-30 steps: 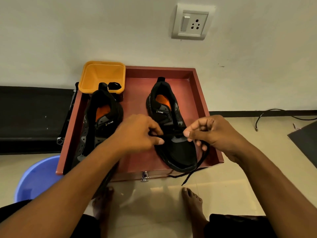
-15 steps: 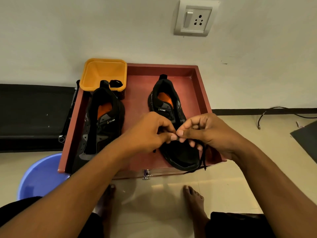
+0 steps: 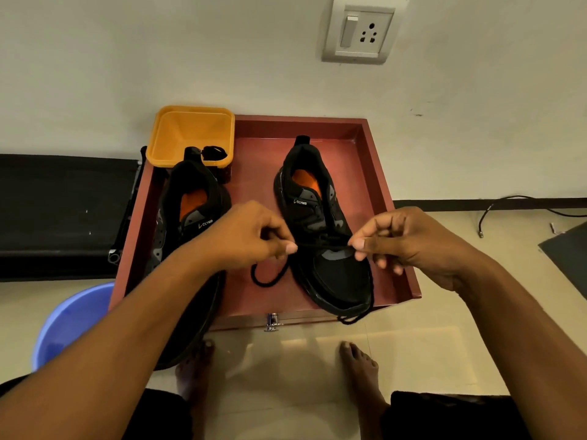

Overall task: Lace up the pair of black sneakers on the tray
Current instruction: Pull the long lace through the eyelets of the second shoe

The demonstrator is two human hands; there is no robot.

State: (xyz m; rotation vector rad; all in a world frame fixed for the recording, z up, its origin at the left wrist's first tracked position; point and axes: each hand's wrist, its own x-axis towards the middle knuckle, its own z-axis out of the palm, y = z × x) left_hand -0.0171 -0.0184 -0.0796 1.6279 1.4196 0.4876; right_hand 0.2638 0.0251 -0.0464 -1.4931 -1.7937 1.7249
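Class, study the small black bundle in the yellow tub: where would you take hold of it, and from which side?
Pinch the bundle across its bunched middle, coming straight down from above. It lies low in the tub's near right corner, where the walls and the left sneaker's heel tab probably block a sideways reach.

The left hand [image 3: 251,236] and right hand [image 3: 409,239], touching half a second ago, have drawn apart, pulling the lace [image 3: 324,246] taut across the right-hand shoe [image 3: 336,274]; a slack bend of it now lies on the tray [image 3: 301,127].
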